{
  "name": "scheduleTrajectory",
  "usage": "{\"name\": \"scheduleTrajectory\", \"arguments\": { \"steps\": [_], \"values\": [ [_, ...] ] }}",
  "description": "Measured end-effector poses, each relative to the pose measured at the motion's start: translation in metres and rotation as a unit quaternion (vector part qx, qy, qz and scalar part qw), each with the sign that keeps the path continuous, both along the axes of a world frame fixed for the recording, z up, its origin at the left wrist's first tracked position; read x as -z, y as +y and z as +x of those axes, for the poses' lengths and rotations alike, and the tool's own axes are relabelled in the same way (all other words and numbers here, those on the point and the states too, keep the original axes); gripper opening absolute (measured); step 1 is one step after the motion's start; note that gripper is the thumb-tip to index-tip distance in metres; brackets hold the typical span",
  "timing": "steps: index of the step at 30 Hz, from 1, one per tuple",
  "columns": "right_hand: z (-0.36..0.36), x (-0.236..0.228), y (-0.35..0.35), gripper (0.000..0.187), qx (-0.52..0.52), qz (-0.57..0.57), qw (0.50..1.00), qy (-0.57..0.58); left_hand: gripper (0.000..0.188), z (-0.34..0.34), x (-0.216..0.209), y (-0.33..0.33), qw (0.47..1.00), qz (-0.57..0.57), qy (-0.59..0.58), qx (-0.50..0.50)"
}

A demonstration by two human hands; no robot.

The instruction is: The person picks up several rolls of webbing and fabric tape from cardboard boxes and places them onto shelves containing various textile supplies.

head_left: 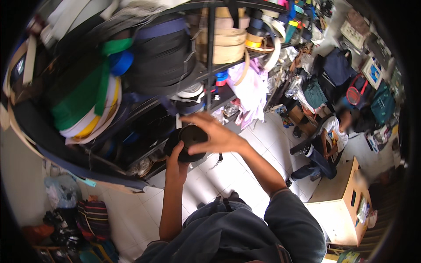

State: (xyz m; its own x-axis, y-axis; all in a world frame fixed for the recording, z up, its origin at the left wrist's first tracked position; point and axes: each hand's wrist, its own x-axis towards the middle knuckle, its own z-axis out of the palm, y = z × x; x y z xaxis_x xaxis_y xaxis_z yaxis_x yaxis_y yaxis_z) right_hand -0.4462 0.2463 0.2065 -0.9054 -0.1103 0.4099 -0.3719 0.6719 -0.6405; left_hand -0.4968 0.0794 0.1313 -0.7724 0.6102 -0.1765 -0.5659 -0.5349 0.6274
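Note:
A black roll of flat strap (173,141), wound like a disc with a round centre, is in front of my body by the shelf. My left hand (177,163) holds it from below and the near side, its thumb up against the roll's face. Over the roll's right side is my right hand (217,135), fingers stretched out and spread. Its thumb lies across the face of the roll; whether it presses on it I cannot tell. Part of the roll is hidden behind that hand.
A dark metal shelf rack (211,57) holds large black strap rolls (160,57), beige rolls (224,46) and a green, white and yellow stack (83,105). A pinkish cloth (252,90) hangs from it. Right, a person (333,136) sits near a wooden cabinet (335,197). Bags (93,217) lie lower left.

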Motion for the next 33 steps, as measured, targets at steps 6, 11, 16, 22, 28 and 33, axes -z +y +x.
{"name": "scheduleTrajectory", "arguments": {
  "steps": [6, 11, 16, 22, 28, 33],
  "values": [
    [0.065, 0.025, 0.065, 0.075, 0.117, -0.007, 0.993, 0.002, 0.044, 0.036, -0.002, 0.09, 0.994, -0.039, 0.056, 0.087],
    [0.12, 0.026, 0.143, 0.071, 0.16, -0.057, 0.985, 0.035, 0.045, 0.073, -0.004, 0.178, 0.984, -0.014, 0.072, 0.164],
    [0.178, 0.022, 0.225, 0.074, 0.213, -0.099, 0.972, -0.007, 0.045, 0.112, -0.005, 0.266, 0.977, 0.021, 0.059, 0.205],
    [0.21, 0.021, 0.29, 0.068, 0.268, -0.097, 0.958, 0.036, 0.047, 0.143, 0.0, 0.342, 0.974, 0.044, 0.041, 0.22],
    [0.207, 0.029, 0.34, 0.064, 0.271, -0.219, 0.936, 0.041, 0.047, 0.144, -0.004, 0.386, 0.977, 0.045, 0.029, 0.206],
    [0.177, 0.035, 0.374, 0.06, 0.262, -0.223, 0.933, 0.109, 0.046, 0.122, -0.005, 0.415, 0.985, 0.057, -0.002, 0.162]
  ]
}}
